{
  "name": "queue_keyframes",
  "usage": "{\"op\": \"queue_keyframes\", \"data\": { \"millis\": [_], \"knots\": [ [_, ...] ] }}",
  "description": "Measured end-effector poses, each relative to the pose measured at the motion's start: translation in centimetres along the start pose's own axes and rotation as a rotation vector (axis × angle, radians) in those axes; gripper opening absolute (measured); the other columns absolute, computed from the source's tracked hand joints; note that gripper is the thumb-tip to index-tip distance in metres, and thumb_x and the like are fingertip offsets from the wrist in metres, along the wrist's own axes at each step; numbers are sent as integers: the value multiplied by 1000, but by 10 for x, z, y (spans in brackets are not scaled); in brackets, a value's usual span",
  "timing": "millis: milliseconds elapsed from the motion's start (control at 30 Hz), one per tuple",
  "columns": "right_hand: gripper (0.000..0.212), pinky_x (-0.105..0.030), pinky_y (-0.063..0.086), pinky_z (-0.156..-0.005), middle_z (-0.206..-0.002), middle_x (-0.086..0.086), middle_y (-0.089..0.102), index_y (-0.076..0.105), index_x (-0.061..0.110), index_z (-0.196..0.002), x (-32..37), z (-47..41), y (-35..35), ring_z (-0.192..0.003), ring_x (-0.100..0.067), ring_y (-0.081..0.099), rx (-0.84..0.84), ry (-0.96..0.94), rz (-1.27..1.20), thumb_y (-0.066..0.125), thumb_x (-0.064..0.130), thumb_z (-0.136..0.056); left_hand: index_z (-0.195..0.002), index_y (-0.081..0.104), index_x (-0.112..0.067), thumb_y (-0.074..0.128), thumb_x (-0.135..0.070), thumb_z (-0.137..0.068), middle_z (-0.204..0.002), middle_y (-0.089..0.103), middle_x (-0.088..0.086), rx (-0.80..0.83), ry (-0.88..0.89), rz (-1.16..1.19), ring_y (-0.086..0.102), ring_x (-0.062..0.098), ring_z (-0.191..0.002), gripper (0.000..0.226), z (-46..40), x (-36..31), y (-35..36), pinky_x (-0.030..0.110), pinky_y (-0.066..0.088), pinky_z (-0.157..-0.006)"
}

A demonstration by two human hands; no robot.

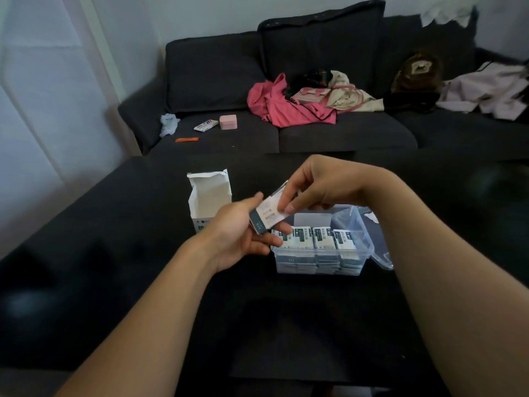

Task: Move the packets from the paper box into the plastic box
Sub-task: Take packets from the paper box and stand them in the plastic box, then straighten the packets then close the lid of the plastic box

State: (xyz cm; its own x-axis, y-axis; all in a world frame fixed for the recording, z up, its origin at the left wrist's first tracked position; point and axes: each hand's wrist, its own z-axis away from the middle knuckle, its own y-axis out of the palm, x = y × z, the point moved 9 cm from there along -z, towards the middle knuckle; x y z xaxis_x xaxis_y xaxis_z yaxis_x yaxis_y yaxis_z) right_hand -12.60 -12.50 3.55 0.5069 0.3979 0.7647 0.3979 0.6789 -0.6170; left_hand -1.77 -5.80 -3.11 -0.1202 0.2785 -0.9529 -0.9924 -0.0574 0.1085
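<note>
The clear plastic box point(322, 253) sat on the dark table point(114, 267) with its lid point(380, 242) swung open to the right, and it already held a good many packets: a top row of white-and-dark packets point(315, 239) stood side by side along its near part, with more layers visible through the wall beneath them. Behind that row the box was still bare. The white paper box point(209, 196) stood upright just to the left, its top flaps open; nothing showed in the part of its inside that faced the camera, though its bottom was hidden, so whether anything remained in it could not be told. A small stack of packets point(269, 214) was held in the air between the two boxes, just above the near-left corner of the plastic box. The left hand point(240, 233) cradled the stack from below with its thumb curled over the top edge, while the right hand point(315, 187) pinched the upper packet between thumb and fingers. By my reckoning the job was well past halfway, with this handful still to go in
</note>
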Motion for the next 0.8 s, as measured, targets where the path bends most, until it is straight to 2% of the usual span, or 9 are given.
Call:
{"op": "queue_keyframes", "data": {
  "millis": [100,167,267,300,367,467,600,700,800],
  "knots": [
    [14,-19,38,-51,-78,3,74,75,12,-98,-2,-3,-1,-58,-6,52,-26,-2,54,78,8,-85,-123,59,-6,31,-35,-110,-77,67,12,53,-53,127,57,14,-52,42,0,6,8,20,41,-37],
    [31,-21,43,-54,-94,-3,77,67,18,-110,-5,-9,-6,-68,-11,60,-112,6,44,80,10,-83,-126,58,-6,32,-37,-110,-76,64,10,55,-69,207,56,12,-55,44,0,7,13,20,43,-38],
    [57,-26,50,-61,-98,-5,74,52,24,-135,-11,-13,-14,-73,-13,64,-215,19,86,79,16,-85,-128,59,-7,33,-36,-110,-81,67,10,32,-62,271,64,16,-66,43,-2,8,19,23,53,-47],
    [53,-27,51,-64,-99,-6,74,54,22,-135,-10,-13,-14,-74,-13,63,-211,-1,113,77,16,-87,-128,59,-8,34,-34,-110,-86,67,12,27,-70,295,66,19,-72,41,-3,9,20,27,56,-51],
    [33,-27,53,-68,-100,-6,74,66,21,-124,-10,-12,-12,-76,-12,63,-172,-30,144,71,16,-92,-128,60,-8,35,-33,-110,-94,66,14,26,-84,351,68,25,-83,40,-4,11,22,33,60,-57],
    [17,-26,52,-70,-97,1,74,71,23,-111,-11,-11,-8,-78,-9,65,-130,-22,134,66,17,-95,-125,64,-6,37,-33,-109,-93,66,15,7,-85,346,68,25,-82,41,-7,12,21,32,60,-58],
    [13,-25,52,-69,-90,2,73,71,21,-108,-10,-12,-5,-76,-10,65,-124,-17,101,62,18,-98,-120,64,-6,37,-39,-109,-88,66,11,-94,-16,227,62,18,-73,44,-12,11,18,27,52,-53],
    [14,-25,54,-67,-90,-3,74,71,15,-107,-7,-9,-11,-75,-12,65,-159,-43,51,58,12,-100,-106,64,-12,29,-45,-109,-82,62,10,-183,127,60,55,15,-66,47,-15,3,22,25,46,-51],
    [16,-26,57,-67,-91,-9,74,67,10,-111,-10,-7,-7,-75,-15,67,-114,-36,-36,56,5,-101,-107,59,-13,23,-46,-109,-80,62,10,-237,287,-132,58,13,-59,48,-15,-8,29,24,46,-45]
  ]
}}
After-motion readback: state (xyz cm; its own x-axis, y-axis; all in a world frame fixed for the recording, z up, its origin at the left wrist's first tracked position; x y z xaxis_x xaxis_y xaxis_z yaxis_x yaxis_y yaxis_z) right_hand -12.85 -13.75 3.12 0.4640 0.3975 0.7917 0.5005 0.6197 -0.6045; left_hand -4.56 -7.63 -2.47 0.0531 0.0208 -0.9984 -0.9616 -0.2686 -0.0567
